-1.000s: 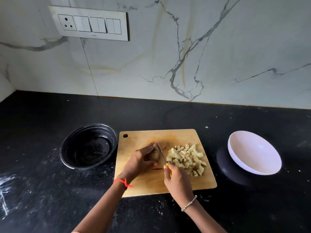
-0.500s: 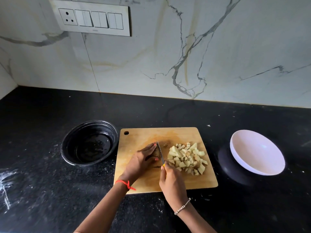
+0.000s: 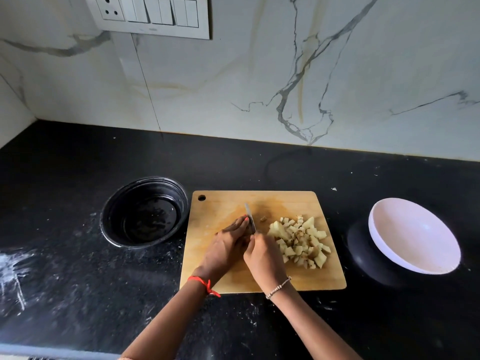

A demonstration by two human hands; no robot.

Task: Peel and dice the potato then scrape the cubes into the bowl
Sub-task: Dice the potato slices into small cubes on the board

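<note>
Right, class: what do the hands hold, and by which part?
The right hand grips the knife by its handle; the left hand rests beside the blade, anything under it hidden.

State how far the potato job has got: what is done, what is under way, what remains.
Done: a pile of cubes lies on the cutting board. Under way: the right grip holds the knife, blade beside the left grip; any piece under it is hidden. Left: the white bowl holds no cubes, so scraping remains.

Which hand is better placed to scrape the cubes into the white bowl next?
Probably right: the right hand grips the knife beside the potato cubes, nearer the white bowl than the left hand.
</note>
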